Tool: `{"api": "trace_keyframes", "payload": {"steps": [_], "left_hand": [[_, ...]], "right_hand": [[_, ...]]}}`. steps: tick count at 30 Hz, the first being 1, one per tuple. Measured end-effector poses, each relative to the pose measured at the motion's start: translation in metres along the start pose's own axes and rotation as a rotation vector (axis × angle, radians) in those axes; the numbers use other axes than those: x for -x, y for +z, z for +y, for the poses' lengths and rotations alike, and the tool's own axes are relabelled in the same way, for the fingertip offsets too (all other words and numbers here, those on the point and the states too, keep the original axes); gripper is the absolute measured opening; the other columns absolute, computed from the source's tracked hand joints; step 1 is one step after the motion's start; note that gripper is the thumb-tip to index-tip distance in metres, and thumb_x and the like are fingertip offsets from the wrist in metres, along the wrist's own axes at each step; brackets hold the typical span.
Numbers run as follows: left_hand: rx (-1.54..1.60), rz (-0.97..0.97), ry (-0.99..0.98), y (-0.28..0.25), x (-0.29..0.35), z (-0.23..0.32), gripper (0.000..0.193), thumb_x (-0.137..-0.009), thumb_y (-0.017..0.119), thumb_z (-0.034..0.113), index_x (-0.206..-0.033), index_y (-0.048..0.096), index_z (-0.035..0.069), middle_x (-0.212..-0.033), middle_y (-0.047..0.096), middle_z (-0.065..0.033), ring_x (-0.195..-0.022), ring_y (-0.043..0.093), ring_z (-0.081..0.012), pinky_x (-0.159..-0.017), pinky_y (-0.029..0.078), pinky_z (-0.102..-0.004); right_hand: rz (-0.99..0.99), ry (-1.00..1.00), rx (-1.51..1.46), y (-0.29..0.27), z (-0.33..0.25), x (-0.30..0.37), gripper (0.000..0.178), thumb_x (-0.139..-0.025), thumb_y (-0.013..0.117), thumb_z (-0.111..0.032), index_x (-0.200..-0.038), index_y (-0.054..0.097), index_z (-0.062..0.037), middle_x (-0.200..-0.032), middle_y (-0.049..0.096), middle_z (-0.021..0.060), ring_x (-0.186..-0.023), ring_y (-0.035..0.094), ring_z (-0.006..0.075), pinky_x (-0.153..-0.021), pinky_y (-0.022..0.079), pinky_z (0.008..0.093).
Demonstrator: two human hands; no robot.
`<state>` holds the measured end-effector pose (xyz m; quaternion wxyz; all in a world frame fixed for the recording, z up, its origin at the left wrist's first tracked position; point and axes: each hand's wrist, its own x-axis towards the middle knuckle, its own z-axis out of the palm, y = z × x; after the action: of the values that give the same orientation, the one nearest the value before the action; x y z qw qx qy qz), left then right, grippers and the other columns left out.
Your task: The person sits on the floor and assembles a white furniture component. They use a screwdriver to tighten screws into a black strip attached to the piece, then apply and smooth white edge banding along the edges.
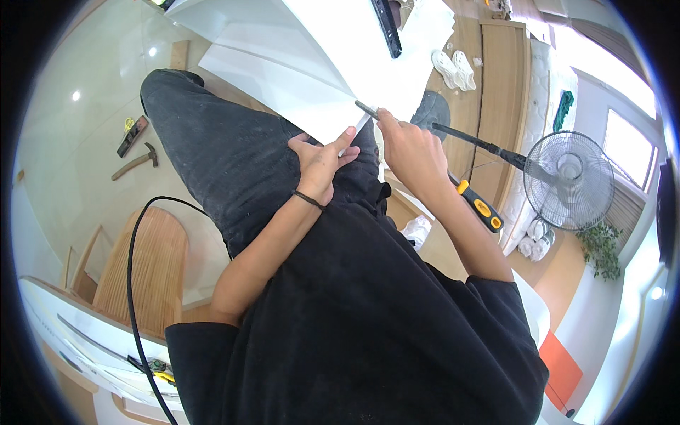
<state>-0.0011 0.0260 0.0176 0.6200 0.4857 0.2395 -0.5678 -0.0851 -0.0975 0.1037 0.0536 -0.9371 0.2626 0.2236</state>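
A large white panel piece (283, 85) with a folded-looking, angled shape rests over my legs. My left hand (322, 163) grips its near corner, with the thumb on top and the fingers curled around the edge. My right hand (414, 152) is closed around a long grey file (366, 109), whose tip sticks out past my fingers beside the panel's edge. Behind that hand shows the file's yellow and black handle (483, 207), along my forearm. Whether the file touches the panel cannot be made out.
A hammer (136, 162) and a hand plane (132, 136) lie on the floor at left. A wooden board (145, 265) and black cable (130, 283) are near my left elbow. At right stand a fan (569, 177) and white clogs (455, 69). A black strip (387, 28) lies on the panel.
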Motion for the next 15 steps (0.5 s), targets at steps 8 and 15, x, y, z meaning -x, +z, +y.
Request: {"api": "trace_keyframes", "payload": {"steps": [8,15], "left_hand": [[-0.011,-0.001,0.017,0.000,0.000,0.001,0.104,-0.084,0.088,0.022,-0.139,0.006,-0.009,-0.119,0.053,-0.0257,-0.097,0.068,-0.0283,-0.091,0.061,-0.0395],[-0.005,-0.006,0.010,-0.001,-0.002,0.002,0.102,-0.083,0.089,0.020,-0.138,0.007,-0.009,-0.119,0.053,-0.0257,-0.097,0.068,-0.0282,-0.091,0.061,-0.0387]], "right_hand": [[0.088,0.015,-0.053,-0.005,0.005,-0.010,0.021,-0.104,0.053,-0.022,-0.111,0.061,-0.0045,-0.072,0.070,0.0198,-0.066,0.072,0.0397,-0.059,0.058,0.0495],[-0.015,0.016,-0.027,-0.009,0.006,-0.010,0.020,-0.104,0.053,-0.023,-0.108,0.061,-0.0045,-0.069,0.069,0.0188,-0.065,0.072,0.0389,-0.058,0.058,0.0485]]}}
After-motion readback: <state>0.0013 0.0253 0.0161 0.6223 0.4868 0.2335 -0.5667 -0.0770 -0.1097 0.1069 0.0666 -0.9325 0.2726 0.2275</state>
